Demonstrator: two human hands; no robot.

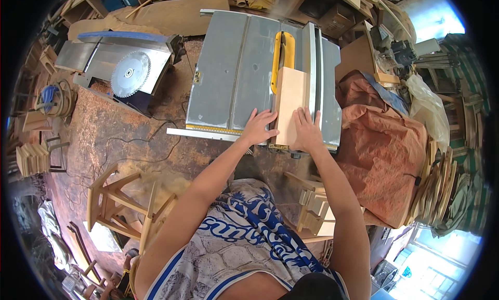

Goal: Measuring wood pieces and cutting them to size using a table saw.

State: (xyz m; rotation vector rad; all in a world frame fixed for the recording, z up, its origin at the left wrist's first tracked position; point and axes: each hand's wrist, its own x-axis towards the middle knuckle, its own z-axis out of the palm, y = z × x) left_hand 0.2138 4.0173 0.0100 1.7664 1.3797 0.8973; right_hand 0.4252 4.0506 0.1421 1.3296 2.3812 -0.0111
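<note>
A pale wooden board lies lengthwise on the grey table saw, between the yellow blade guard and the metal rip fence. My left hand presses against the board's left side near its close end, fingers spread. On top of the board's near right part rests my right hand, its fingers stretched forward beside the fence. The board's far end reaches the guard. Whatever blade sits under the guard is hidden.
Left of the saw, a loose circular saw blade lies on a metal jointer. A wooden stool frame stands near my left arm. An orange-brown cloth covers something on the right. A cable crosses the sawdust-strewn floor.
</note>
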